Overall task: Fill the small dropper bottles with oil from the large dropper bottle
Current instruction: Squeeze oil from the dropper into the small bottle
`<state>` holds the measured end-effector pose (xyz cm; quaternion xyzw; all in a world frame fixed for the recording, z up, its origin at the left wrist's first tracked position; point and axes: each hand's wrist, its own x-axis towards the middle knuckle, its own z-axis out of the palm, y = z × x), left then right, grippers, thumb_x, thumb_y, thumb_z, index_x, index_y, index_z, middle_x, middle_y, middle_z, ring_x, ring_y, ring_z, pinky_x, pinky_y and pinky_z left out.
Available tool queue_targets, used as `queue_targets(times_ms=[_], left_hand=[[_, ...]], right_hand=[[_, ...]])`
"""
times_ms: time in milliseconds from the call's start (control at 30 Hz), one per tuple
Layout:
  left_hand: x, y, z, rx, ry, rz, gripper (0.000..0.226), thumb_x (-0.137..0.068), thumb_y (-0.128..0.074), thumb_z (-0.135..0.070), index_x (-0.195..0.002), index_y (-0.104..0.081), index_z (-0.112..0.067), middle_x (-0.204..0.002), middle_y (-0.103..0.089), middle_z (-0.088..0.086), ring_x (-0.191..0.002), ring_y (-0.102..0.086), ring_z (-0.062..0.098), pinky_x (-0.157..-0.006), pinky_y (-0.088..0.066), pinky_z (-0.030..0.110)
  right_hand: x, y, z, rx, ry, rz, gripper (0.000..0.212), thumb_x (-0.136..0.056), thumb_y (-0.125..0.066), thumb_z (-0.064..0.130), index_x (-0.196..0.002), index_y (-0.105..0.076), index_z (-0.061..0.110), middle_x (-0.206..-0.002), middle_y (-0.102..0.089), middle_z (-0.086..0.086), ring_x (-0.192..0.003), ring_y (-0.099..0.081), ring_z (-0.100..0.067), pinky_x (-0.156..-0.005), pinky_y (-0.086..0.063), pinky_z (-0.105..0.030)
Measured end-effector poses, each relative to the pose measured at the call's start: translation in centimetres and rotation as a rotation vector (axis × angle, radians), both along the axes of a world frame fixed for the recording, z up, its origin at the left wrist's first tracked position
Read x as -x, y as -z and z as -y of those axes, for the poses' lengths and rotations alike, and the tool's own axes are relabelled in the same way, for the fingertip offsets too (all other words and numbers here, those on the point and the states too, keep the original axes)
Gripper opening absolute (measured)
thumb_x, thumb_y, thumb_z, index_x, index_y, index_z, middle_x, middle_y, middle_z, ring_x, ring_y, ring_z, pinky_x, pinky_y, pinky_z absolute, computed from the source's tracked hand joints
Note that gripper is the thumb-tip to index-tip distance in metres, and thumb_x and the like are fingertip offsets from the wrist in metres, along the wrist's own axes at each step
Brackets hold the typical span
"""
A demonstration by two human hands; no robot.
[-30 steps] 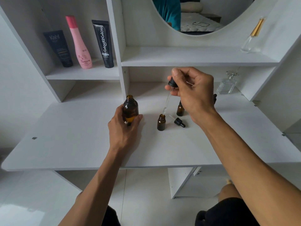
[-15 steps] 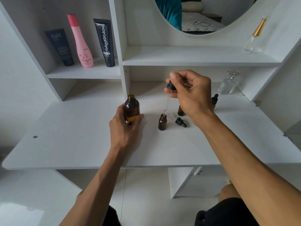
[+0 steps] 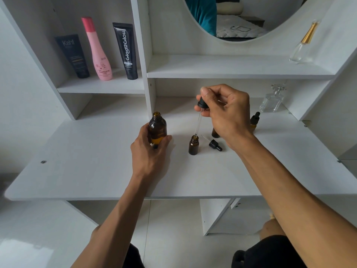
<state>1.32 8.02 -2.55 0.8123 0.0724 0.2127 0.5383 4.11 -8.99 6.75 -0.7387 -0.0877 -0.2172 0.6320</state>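
Note:
The large amber bottle stands uncapped on the white desk, with oil low in it. My left hand grips its lower part. My right hand pinches the black bulb of the large glass dropper, whose tip sits at the mouth of an open small amber bottle. That bottle's small dropper cap lies on the desk just to its right. Behind my right hand stand a second small bottle, mostly hidden, and a capped one.
A clear glass perfume bottle stands at the back right under the shelf. Two dark tubes and a pink bottle sit on the left shelf. Another glass bottle is on the upper right shelf.
My right hand has lowered the dropper tip down to the mouth of the small open bottle. The left hand and the large bottle have stayed put.

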Motion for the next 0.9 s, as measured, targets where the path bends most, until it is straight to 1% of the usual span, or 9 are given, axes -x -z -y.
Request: queue_targets(times_ms=[167,367,433,533,633,733,767,833,900], left_hand=[[-0.08,0.12,-0.09,0.008,-0.002,0.001,0.046,-0.089,-0.077,-0.025,-0.131,-0.060,-0.017,-0.106,-0.065,-0.005,-0.086,-0.057,-0.005,-0.068,-0.039,-0.004],[-0.14,0.20,-0.13,0.017,0.003,0.000,0.043,-0.089,-0.077,-0.025,-0.128,-0.062,-0.018,-0.096,-0.062,-0.015,-0.084,-0.055,-0.021,-0.065,-0.038,-0.004],[-0.15,0.22,-0.12,0.018,0.001,-0.001,0.043,-0.088,-0.077,-0.025,-0.128,-0.062,-0.019,-0.095,-0.062,-0.016,-0.084,-0.057,-0.019,-0.066,-0.038,-0.004],[-0.03,0.08,-0.07,0.015,0.000,-0.004,0.043,-0.089,-0.077,-0.025,-0.128,-0.061,-0.018,-0.099,-0.063,-0.012,-0.082,-0.059,-0.010,-0.066,-0.038,-0.004],[0.09,-0.04,0.03,0.015,0.001,-0.005,0.041,-0.089,-0.076,-0.023,-0.127,-0.061,-0.016,-0.099,-0.063,-0.008,-0.081,-0.058,-0.012,-0.065,-0.038,-0.003],[0.16,-0.15,0.09,0.018,0.004,-0.008,0.042,-0.089,-0.076,-0.022,-0.128,-0.061,-0.015,-0.100,-0.063,-0.007,-0.081,-0.058,-0.009,-0.065,-0.038,-0.004],[0.14,-0.15,0.08,0.019,0.006,-0.010,0.042,-0.089,-0.076,-0.023,-0.128,-0.061,-0.015,-0.100,-0.063,-0.007,-0.082,-0.058,-0.011,-0.065,-0.038,-0.004],[0.12,-0.09,0.07,0.022,0.011,-0.013,0.042,-0.089,-0.076,-0.022,-0.128,-0.061,-0.014,-0.098,-0.063,-0.008,-0.082,-0.055,-0.020,-0.063,-0.037,-0.004],[0.10,-0.04,0.06,0.025,0.015,-0.011,0.041,-0.090,-0.076,-0.021,-0.127,-0.061,-0.014,-0.094,-0.062,-0.011,-0.081,-0.053,-0.025,-0.064,-0.037,-0.004]], right_hand=[[-0.08,0.18,-0.05,0.009,0.004,0.000,0.013,-0.096,-0.066,0.020,-0.084,-0.070,0.020,-0.087,-0.075,-0.005,-0.072,-0.076,-0.016,-0.065,-0.062,-0.028],[-0.19,0.48,0.06,0.047,0.015,0.009,0.012,-0.097,-0.066,0.021,-0.089,-0.071,0.013,-0.088,-0.075,-0.006,-0.072,-0.076,-0.014,-0.065,-0.062,-0.029],[-0.25,0.56,0.08,0.046,0.015,0.006,0.013,-0.097,-0.066,0.021,-0.089,-0.072,0.012,-0.087,-0.075,-0.006,-0.072,-0.076,-0.014,-0.065,-0.062,-0.027],[-0.27,0.63,0.01,0.046,0.012,0.005,0.013,-0.097,-0.066,0.022,-0.088,-0.071,0.013,-0.087,-0.075,-0.007,-0.072,-0.076,-0.014,-0.064,-0.060,-0.024],[-0.31,0.66,-0.02,0.052,0.008,0.009,0.014,-0.097,-0.066,0.021,-0.087,-0.071,0.013,-0.086,-0.075,-0.007,-0.072,-0.076,-0.014,-0.064,-0.060,-0.025],[-0.30,0.69,-0.05,0.070,0.010,0.013,0.015,-0.097,-0.065,0.022,-0.088,-0.071,0.013,-0.086,-0.075,-0.007,-0.071,-0.076,-0.013,-0.065,-0.061,-0.027],[-0.26,0.67,-0.04,0.074,0.009,0.017,0.014,-0.097,-0.065,0.022,-0.088,-0.071,0.013,-0.086,-0.075,-0.007,-0.072,-0.076,-0.013,-0.065,-0.061,-0.027],[-0.10,0.41,0.00,0.071,0.008,0.031,0.013,-0.097,-0.065,0.022,-0.088,-0.071,0.014,-0.086,-0.075,-0.006,-0.072,-0.076,-0.013,-0.065,-0.061,-0.027],[0.06,-0.29,0.04,0.053,0.008,0.063,0.012,-0.097,-0.065,0.021,-0.088,-0.070,0.014,-0.087,-0.075,-0.004,-0.072,-0.076,-0.013,-0.065,-0.061,-0.027]])
